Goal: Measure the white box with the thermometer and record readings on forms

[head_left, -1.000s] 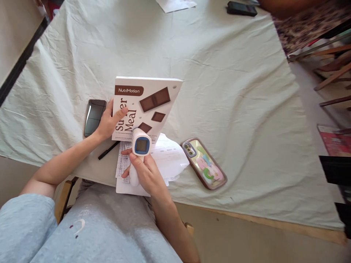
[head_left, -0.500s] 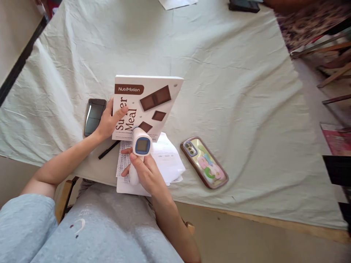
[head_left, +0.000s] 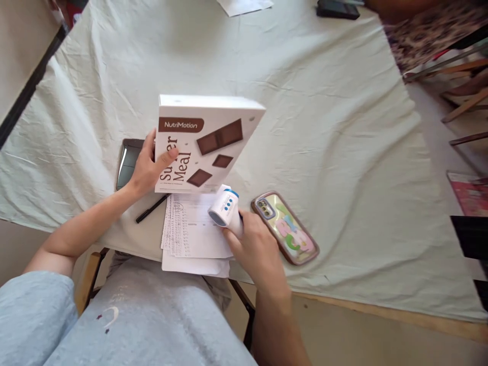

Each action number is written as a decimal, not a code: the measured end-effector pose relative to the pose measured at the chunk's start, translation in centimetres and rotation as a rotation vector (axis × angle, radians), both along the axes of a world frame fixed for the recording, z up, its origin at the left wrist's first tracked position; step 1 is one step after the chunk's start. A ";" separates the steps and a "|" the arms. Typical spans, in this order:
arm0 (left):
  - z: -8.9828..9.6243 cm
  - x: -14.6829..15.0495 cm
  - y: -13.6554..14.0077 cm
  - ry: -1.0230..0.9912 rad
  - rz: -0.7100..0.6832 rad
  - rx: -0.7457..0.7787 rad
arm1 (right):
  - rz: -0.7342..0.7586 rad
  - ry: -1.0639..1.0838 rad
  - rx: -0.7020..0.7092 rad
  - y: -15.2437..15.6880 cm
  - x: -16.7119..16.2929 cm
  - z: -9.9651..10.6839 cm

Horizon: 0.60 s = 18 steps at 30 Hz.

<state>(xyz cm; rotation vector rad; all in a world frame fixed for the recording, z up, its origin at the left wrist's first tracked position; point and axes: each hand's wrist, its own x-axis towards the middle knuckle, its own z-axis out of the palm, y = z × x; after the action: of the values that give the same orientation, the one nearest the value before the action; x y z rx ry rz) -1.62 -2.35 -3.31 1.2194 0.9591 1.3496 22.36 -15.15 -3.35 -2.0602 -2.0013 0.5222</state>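
My left hand [head_left: 152, 162] grips the left edge of a white and brown NutriMotion "Super Meal" box [head_left: 213, 152], thumb across its front face. The box is tilted up, so its white top edge shows. In my right hand [head_left: 259, 244] is a white and blue infrared thermometer [head_left: 225, 207], turned sideways with three blue buttons visible. It is held over the right part of some handwritten and printed papers [head_left: 202, 234], just below the box. My fingers are wrapped round its handle, partly hiding it.
A dark phone [head_left: 129, 157] lies partly behind my left hand, with a black pen [head_left: 152, 208] below it. Right of my right hand lies a phone in a colourful case [head_left: 287, 229]. A paper sheet [head_left: 246, 5] and a black object [head_left: 337, 9] are at the far edge of the cloth-covered table [head_left: 362, 152].
My right hand has moved right with the thermometer and turned it, so its screen no longer faces me. The box has tilted up a little in my left hand, showing more of its top side.
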 end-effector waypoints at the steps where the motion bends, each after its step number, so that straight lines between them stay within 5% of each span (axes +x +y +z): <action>1: 0.5 -0.1 0.3 -0.002 0.015 0.042 | 0.033 -0.058 0.029 0.4 0.2 -0.2; 7: 1.9 -0.5 4.1 0.002 0.020 0.122 | 0.088 -0.287 0.055 3.4 1.3 -0.6; 13: -1.6 -1.8 8.7 0.114 -0.068 0.208 | 0.101 -0.298 0.127 3.8 2.3 -0.6; 18: -4.2 -3.2 10.7 0.304 -0.180 0.404 | 0.219 -0.144 0.338 2.8 0.1 2.1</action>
<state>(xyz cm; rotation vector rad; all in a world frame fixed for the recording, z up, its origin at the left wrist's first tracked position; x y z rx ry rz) -4.85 8.40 -7.49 1.8144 0.7773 1.2707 22.46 -12.34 -1.20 -1.7322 -2.2298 0.0606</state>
